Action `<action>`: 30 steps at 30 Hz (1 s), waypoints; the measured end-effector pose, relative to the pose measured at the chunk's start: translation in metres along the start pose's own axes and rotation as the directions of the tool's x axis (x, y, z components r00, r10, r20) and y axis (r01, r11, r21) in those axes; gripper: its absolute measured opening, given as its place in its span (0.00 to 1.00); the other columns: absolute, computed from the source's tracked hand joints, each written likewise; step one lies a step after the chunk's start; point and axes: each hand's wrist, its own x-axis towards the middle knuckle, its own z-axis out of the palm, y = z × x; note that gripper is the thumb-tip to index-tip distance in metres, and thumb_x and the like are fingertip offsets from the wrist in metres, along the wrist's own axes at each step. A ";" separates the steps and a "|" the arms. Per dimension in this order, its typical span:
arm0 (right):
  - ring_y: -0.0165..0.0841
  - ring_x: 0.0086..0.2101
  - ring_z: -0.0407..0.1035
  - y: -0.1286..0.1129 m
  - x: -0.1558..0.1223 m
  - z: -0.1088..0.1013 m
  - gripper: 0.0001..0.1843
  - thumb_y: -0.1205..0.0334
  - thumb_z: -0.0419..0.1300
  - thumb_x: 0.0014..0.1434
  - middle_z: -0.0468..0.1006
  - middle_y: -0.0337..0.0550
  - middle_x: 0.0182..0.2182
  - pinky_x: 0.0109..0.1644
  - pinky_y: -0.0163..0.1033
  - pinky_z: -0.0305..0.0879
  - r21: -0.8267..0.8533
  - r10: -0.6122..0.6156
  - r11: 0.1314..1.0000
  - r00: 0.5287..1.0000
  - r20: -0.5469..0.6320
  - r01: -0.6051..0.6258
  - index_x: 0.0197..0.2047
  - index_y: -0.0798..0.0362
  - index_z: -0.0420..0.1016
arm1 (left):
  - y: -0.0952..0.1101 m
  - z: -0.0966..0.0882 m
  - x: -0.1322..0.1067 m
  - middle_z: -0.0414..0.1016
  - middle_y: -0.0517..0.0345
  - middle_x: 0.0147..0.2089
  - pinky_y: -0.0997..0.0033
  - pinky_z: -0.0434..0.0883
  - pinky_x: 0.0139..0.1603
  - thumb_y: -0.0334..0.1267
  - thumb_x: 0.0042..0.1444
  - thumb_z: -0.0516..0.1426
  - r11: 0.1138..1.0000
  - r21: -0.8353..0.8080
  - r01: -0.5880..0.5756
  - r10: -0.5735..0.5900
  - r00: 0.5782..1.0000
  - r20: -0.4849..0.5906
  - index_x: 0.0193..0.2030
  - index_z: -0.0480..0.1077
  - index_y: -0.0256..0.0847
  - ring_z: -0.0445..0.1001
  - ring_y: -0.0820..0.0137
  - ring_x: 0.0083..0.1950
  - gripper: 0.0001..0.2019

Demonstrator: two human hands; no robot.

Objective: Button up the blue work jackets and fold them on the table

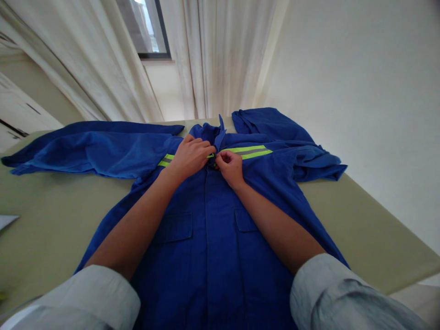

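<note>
A blue work jacket [206,238] with a yellow-green and grey reflective stripe [252,151] lies front side up on a beige table [51,229], collar at the far end, sleeves spread to both sides. My left hand [190,156] is closed on the jacket's front edge just below the collar [211,130]. My right hand [231,167] pinches the fabric of the front placket beside it, fingers pressed together. The two hands almost touch at the top of the front closure. Two chest pockets [245,219] show under my forearms.
White curtains [213,59] and a window [146,27] stand behind the table's far edge. A pale wall [360,91] runs along the right. A white sheet corner [7,221] lies at the table's left edge. The jacket's right sleeve [309,160] is bunched near the right edge.
</note>
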 end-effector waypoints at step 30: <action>0.31 0.24 0.69 0.000 -0.001 0.001 0.09 0.53 0.63 0.53 0.75 0.37 0.25 0.28 0.35 0.69 -0.003 -0.007 1.000 0.998 0.064 0.007 0.33 0.50 0.72 | -0.004 0.004 0.000 0.83 0.49 0.45 0.55 0.64 0.50 0.35 0.61 0.59 0.994 -0.066 0.085 -0.081 0.994 0.068 0.48 0.74 0.42 0.80 0.54 0.48 0.09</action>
